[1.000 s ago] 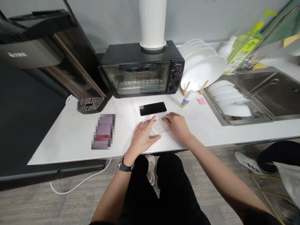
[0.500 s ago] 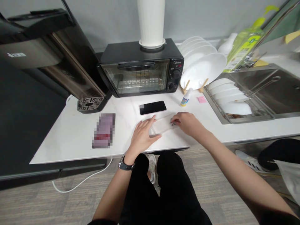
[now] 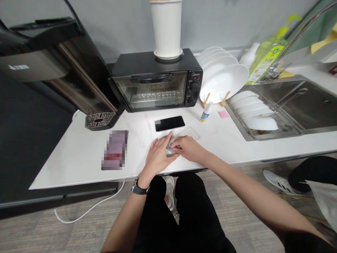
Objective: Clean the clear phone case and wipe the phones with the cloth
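A clear phone case (image 3: 193, 133) lies on the white counter with its far right end showing. My left hand (image 3: 158, 153) holds the near left end of the case, thumb on one side and fingers stretched along the other. My right hand (image 3: 187, 148) is closed in a pinch over that same end, close to the left thumb. Something small and greyish shows at its fingertips, too hidden to name. Just behind the case lies a phone (image 3: 170, 123) with a dark screen.
A pixelated purple packet (image 3: 115, 150) lies at left. Behind stand a drinks machine (image 3: 100, 120), a toaster oven (image 3: 158, 89) and racked plates (image 3: 223, 82). A small spray bottle (image 3: 205, 113) and pink sticky notes (image 3: 223, 114) sit by the sink (image 3: 310, 105). Another person's shoe (image 3: 279, 181) shows at lower right.
My right hand has slid left along the phone case, from its right end to the end by my left hand. My left hand stays on the case. The view has shifted slightly.
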`<action>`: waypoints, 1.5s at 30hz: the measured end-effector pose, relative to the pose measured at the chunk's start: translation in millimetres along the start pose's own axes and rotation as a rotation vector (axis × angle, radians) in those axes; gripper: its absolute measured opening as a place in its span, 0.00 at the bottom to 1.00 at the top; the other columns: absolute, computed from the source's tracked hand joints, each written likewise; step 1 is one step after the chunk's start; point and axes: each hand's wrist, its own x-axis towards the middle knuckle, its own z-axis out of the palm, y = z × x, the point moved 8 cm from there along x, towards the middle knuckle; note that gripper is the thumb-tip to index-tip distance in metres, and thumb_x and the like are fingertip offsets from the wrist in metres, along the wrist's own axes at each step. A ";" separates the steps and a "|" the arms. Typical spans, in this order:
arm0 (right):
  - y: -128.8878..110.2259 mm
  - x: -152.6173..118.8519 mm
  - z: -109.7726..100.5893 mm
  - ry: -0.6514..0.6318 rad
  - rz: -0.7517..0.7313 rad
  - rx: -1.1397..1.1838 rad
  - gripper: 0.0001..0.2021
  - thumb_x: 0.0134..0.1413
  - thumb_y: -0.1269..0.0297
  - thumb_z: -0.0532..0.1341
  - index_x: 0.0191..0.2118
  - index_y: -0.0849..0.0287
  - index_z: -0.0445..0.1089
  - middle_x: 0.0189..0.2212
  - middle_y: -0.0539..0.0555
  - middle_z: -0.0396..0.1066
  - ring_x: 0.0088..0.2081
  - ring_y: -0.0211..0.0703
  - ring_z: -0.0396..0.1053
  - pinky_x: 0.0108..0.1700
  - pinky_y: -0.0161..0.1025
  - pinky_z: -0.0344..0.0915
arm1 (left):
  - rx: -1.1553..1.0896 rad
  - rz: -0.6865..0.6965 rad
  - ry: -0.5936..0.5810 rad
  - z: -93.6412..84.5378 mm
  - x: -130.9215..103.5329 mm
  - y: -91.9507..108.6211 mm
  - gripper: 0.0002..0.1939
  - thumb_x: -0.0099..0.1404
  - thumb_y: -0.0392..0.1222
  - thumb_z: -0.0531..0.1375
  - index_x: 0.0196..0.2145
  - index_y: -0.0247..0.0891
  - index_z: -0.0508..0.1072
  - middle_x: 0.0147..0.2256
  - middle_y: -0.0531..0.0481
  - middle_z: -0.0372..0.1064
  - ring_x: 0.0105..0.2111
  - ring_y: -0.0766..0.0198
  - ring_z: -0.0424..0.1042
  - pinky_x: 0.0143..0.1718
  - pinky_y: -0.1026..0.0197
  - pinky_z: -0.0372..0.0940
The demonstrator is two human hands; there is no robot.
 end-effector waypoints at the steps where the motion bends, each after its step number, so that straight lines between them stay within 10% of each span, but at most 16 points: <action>1: 4.9 -2.0 -2.4 -0.046 0.012 -0.026 0.08 0.62 0.73 0.67 0.40 0.54 0.83 0.42 0.52 0.84 0.44 0.46 0.79 0.49 0.38 0.67 | 0.002 0.003 -0.004 -0.4 -0.1 1.0 0.50 0.67 0.50 0.68 0.77 0.52 0.46 0.67 0.48 0.67 0.67 0.51 0.66 0.73 0.41 0.51; 5: 42.4 -14.9 -29.7 -0.110 0.135 -0.189 0.10 0.59 0.75 0.68 0.40 0.53 0.84 0.39 0.52 0.84 0.42 0.46 0.79 0.47 0.38 0.68 | 0.006 0.004 -0.008 -2.6 -0.5 3.6 0.50 0.67 0.49 0.69 0.77 0.54 0.44 0.67 0.51 0.67 0.68 0.52 0.65 0.74 0.42 0.49; 10: 71.1 -25.9 -62.0 0.146 0.271 -0.459 0.12 0.67 0.73 0.60 0.47 0.58 0.82 0.44 0.59 0.82 0.44 0.49 0.78 0.47 0.39 0.67 | 0.014 0.006 -0.001 -3.3 -0.5 4.2 0.49 0.68 0.50 0.68 0.77 0.53 0.44 0.67 0.49 0.67 0.68 0.51 0.64 0.74 0.42 0.49; 15: 47.8 -7.6 -42.3 0.290 0.200 -0.342 0.12 0.70 0.72 0.59 0.48 0.60 0.81 0.46 0.60 0.81 0.46 0.49 0.77 0.49 0.40 0.67 | 0.017 0.002 -0.004 -1.8 -0.3 3.1 0.50 0.68 0.50 0.67 0.77 0.54 0.42 0.69 0.49 0.65 0.69 0.51 0.64 0.73 0.41 0.50; 23: -1.0 -4.3 -2.0 -0.010 -0.056 -0.048 0.08 0.62 0.74 0.67 0.41 0.56 0.83 0.43 0.54 0.83 0.44 0.46 0.79 0.50 0.39 0.69 | 0.000 -0.005 -0.003 0.9 -0.2 0.1 0.48 0.68 0.51 0.67 0.76 0.51 0.45 0.68 0.47 0.65 0.68 0.52 0.65 0.73 0.42 0.50; 32: 72.5 -20.9 -64.3 0.114 0.253 -0.428 0.11 0.65 0.74 0.63 0.44 0.58 0.84 0.42 0.59 0.83 0.42 0.51 0.79 0.46 0.42 0.69 | 0.003 0.006 -0.003 -3.4 -1.1 5.3 0.49 0.68 0.49 0.67 0.77 0.52 0.44 0.68 0.49 0.67 0.68 0.52 0.64 0.74 0.41 0.48; 41: -8.8 8.9 -0.4 0.106 -0.105 -0.126 0.10 0.68 0.74 0.61 0.44 0.60 0.82 0.46 0.59 0.81 0.49 0.48 0.77 0.53 0.40 0.67 | -0.019 -0.030 -0.007 1.9 -0.9 -4.3 0.52 0.68 0.50 0.67 0.77 0.51 0.39 0.69 0.46 0.64 0.68 0.52 0.65 0.74 0.40 0.49; 45: -4.2 -4.7 -1.9 -0.025 -0.099 -0.084 0.08 0.65 0.74 0.65 0.40 0.56 0.82 0.43 0.55 0.82 0.45 0.47 0.78 0.50 0.39 0.67 | -0.030 -0.017 -0.012 1.8 -2.2 -1.8 0.52 0.69 0.50 0.66 0.77 0.52 0.38 0.69 0.47 0.65 0.68 0.52 0.65 0.74 0.40 0.49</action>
